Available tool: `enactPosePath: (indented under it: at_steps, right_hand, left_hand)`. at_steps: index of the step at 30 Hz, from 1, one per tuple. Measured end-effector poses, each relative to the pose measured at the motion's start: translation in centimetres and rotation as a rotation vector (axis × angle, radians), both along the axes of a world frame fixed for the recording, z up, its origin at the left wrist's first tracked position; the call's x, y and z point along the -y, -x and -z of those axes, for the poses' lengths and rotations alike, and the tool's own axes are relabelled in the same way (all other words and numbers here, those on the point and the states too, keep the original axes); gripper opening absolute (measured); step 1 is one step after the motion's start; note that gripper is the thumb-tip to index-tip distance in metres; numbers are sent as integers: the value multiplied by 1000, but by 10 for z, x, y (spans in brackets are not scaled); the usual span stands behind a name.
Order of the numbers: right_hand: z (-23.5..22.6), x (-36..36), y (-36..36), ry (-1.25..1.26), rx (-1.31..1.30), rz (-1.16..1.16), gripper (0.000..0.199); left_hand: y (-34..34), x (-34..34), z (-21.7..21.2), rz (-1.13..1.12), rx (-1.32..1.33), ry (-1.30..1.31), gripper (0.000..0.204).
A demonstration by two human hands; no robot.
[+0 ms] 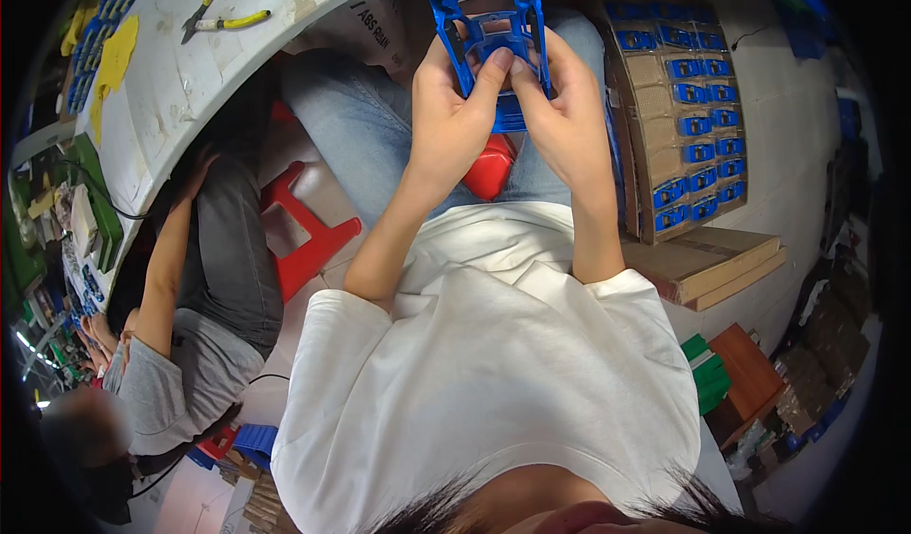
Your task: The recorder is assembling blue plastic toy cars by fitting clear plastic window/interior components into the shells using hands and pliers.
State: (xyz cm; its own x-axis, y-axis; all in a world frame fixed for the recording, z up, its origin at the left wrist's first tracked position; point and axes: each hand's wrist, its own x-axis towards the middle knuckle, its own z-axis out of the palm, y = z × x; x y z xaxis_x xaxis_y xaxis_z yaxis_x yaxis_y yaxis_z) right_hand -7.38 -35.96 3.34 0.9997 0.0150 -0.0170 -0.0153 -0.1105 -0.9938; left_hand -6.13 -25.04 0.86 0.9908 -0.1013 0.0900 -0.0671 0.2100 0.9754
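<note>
2 hands (451, 121) (567, 116) hold 1 blue plastic frame (495, 40) (thumbs (490, 76) close together).

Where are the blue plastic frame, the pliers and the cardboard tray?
Blue plastic frame (497, 40): head view, crossbar near its middle.
Pliers (245, 21): head view, yellow-covered handle nearer the table edge.
Cardboard tray (667, 161): head view, bare cardboard beside the blue parts (697, 126).

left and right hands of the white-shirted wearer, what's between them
A blue, open-framed plastic part, held from both sides, lies between the left hand and the right hand, as the head view shows.
</note>
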Motion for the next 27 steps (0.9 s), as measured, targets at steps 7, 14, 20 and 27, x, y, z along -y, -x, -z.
enactPosePath:
  at_steps: [7,14,20,27]
  right_hand:
    - [-2,-10,-1,21,130,77,14]
    - [9,-9,-6,30,204,84,17]
    - [15,-18,-5,-89,100,-3,22]
    - [19,12,-2,33,284,-201,36]
  left_hand:
    - [1,-4,-10,-32,39,-16,22]
    - [-3,-5,-14,-94,183,51,34]
    - [-9,-17,-3,-262,89,-105,11]
    - [-15,-10,1,-359,166,-264,14]
